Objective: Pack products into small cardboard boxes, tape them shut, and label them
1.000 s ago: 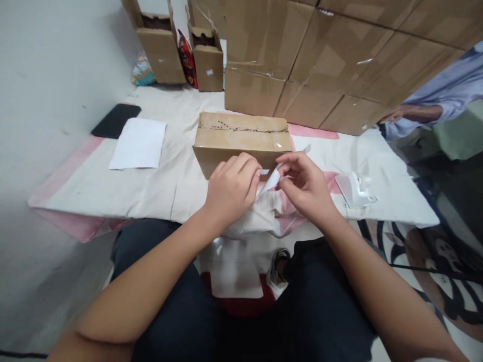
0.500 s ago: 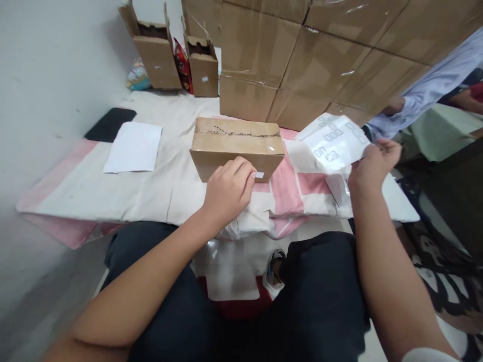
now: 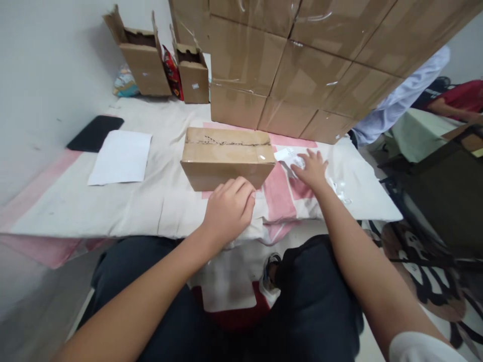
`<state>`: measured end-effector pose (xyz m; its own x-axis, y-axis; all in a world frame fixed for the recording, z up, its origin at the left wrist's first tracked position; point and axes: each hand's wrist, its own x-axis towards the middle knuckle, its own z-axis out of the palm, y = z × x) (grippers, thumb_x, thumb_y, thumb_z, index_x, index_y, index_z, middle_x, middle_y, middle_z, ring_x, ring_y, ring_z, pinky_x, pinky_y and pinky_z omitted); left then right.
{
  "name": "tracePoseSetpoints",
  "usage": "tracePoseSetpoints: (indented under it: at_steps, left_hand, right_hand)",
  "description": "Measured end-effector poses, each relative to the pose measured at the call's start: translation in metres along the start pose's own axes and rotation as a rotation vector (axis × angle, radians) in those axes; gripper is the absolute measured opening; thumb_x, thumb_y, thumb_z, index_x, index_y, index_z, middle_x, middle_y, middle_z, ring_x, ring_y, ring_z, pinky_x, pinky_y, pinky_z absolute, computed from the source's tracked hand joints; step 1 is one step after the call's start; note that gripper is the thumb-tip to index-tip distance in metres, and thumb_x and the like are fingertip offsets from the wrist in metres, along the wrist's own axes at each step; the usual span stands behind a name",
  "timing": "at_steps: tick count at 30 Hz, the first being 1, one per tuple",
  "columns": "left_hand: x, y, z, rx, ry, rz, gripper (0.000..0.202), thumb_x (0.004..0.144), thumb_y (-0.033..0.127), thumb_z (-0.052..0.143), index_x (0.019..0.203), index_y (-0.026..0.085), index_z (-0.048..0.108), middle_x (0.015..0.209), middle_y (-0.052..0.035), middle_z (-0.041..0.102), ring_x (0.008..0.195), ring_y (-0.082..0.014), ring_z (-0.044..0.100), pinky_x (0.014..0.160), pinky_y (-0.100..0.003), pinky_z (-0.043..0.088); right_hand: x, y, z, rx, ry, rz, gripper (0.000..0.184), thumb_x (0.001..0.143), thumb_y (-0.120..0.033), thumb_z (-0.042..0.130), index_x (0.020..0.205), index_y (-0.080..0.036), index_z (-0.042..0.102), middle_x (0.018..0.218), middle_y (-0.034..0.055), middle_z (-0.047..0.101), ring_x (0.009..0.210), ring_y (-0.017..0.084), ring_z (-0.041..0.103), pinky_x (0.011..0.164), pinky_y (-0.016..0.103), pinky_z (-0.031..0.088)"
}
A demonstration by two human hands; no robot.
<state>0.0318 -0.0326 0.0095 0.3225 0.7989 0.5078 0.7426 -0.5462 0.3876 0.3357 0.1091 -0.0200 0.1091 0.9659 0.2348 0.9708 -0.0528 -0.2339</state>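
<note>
A closed brown cardboard box (image 3: 228, 153) with a ragged seam along its top sits in the middle of the cloth-covered table. My left hand (image 3: 231, 203) is in front of its lower front face, fingers curled together; whatever they may hold is hidden. To the right of the box, my right hand (image 3: 311, 168) has its fingers spread over a white sheet of labels (image 3: 287, 156) with grey outlines. That sheet lies partly under the hand, close to the box's right end.
Stacked taped cartons (image 3: 279, 65) rise behind the box. Two open cartons (image 3: 147, 68) stand at the back left beside a red packet (image 3: 172, 73). A white paper (image 3: 121, 157) and a black flat object (image 3: 96, 133) lie left. A person's sleeve (image 3: 400, 100) shows behind the stack.
My right hand has moved left from the table's right side, and the label sheet has come down beside the box. My left hand stays at the box's front. The view has shifted slightly.
</note>
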Motion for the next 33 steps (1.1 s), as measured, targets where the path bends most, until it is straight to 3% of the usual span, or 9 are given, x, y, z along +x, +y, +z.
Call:
tracePoseSetpoints:
  at_steps: [2, 4, 7, 10, 13, 16, 23, 28, 33]
  left_hand:
    - [-0.001, 0.004, 0.000, -0.014, -0.042, 0.008, 0.024, 0.102, 0.024, 0.041, 0.092, 0.018, 0.062, 0.095, -0.0053, 0.066, 0.086, -0.0215, 0.058, 0.075, -0.038, 0.042]
    - [-0.003, 0.007, -0.002, -0.053, -0.074, 0.015, 0.024, 0.102, 0.022, 0.040, 0.091, 0.018, 0.061, 0.093, -0.0051, 0.065, 0.085, -0.0213, 0.057, 0.076, -0.038, 0.042]
    - [-0.007, 0.010, -0.008, -0.134, -0.092, 0.020, 0.024, 0.101, 0.020, 0.040, 0.089, 0.018, 0.061, 0.090, -0.0042, 0.064, 0.084, -0.0208, 0.057, 0.076, -0.038, 0.042]
    - [-0.013, 0.010, -0.014, -0.195, -0.116, 0.007, 0.024, 0.100, 0.018, 0.040, 0.087, 0.019, 0.061, 0.085, -0.0030, 0.063, 0.080, -0.0202, 0.056, 0.072, -0.039, 0.040]
    - [-0.017, 0.007, -0.017, -0.235, -0.146, -0.021, 0.023, 0.098, 0.017, 0.041, 0.088, 0.019, 0.061, 0.083, -0.0028, 0.063, 0.077, -0.0207, 0.056, 0.071, -0.039, 0.039]
    - [-0.020, 0.001, -0.018, -0.277, -0.173, -0.038, 0.023, 0.098, 0.017, 0.041, 0.088, 0.020, 0.061, 0.084, -0.0027, 0.064, 0.076, -0.0211, 0.057, 0.071, -0.039, 0.039]
    - [-0.016, -0.011, -0.020, -0.290, -0.230, -0.064, 0.019, 0.098, 0.020, 0.046, 0.089, 0.021, 0.063, 0.084, -0.0021, 0.066, 0.077, -0.0217, 0.059, 0.072, -0.041, 0.042]
    - [-0.011, -0.010, -0.023, -0.328, -0.230, -0.058, 0.014, 0.095, 0.020, 0.049, 0.090, 0.022, 0.062, 0.084, -0.0023, 0.066, 0.077, -0.0221, 0.059, 0.070, -0.041, 0.044]
    - [-0.010, -0.009, -0.022, -0.374, -0.230, -0.053, 0.012, 0.094, 0.020, 0.051, 0.091, 0.022, 0.062, 0.084, -0.0018, 0.066, 0.077, -0.0221, 0.059, 0.069, -0.041, 0.044]
  right_hand:
    - [-0.001, -0.008, 0.009, -0.119, -0.141, -0.024, 0.049, 0.093, -0.049, 0.052, 0.133, -0.024, 0.063, 0.163, 0.0116, 0.039, 0.154, 0.047, 0.016, 0.113, 0.083, -0.001]
    - [-0.001, -0.012, 0.016, -0.178, -0.222, -0.030, 0.053, 0.097, -0.052, 0.044, 0.140, -0.024, 0.060, 0.163, 0.0105, 0.040, 0.154, 0.047, 0.019, 0.112, 0.084, -0.004]
    - [0.006, -0.014, 0.024, -0.181, -0.256, -0.052, 0.061, 0.099, -0.048, 0.040, 0.152, -0.020, 0.048, 0.161, 0.0145, 0.043, 0.149, 0.040, 0.033, 0.120, 0.071, 0.015]
    - [0.015, -0.014, 0.029, -0.179, -0.218, -0.045, 0.065, 0.099, -0.048, 0.041, 0.157, -0.019, 0.044, 0.155, 0.0181, 0.048, 0.140, 0.037, 0.043, 0.116, 0.056, 0.034]
    - [0.024, -0.014, 0.034, -0.190, -0.169, 0.015, 0.064, 0.098, -0.056, 0.040, 0.153, -0.026, 0.050, 0.152, 0.0176, 0.049, 0.133, 0.042, 0.044, 0.109, 0.060, 0.039]
    - [0.032, -0.012, 0.041, -0.186, -0.140, 0.078, 0.063, 0.098, -0.059, 0.037, 0.150, -0.029, 0.052, 0.157, 0.0157, 0.044, 0.134, 0.044, 0.042, 0.108, 0.063, 0.037]
    - [0.049, -0.010, 0.051, -0.126, -0.089, 0.084, 0.061, 0.098, -0.055, 0.038, 0.143, -0.017, 0.054, 0.167, 0.0127, 0.034, 0.152, 0.044, 0.023, 0.120, 0.069, 0.017]
    - [0.060, -0.006, 0.056, -0.092, -0.123, 0.027, 0.067, 0.099, -0.058, 0.037, 0.156, -0.023, 0.043, 0.164, 0.0108, 0.040, 0.150, 0.041, 0.029, 0.119, 0.070, 0.020]
    - [0.067, -0.003, 0.059, -0.138, -0.120, 0.024, 0.067, 0.097, -0.063, 0.038, 0.155, -0.029, 0.047, 0.159, 0.0134, 0.044, 0.144, 0.042, 0.036, 0.115, 0.068, 0.028]
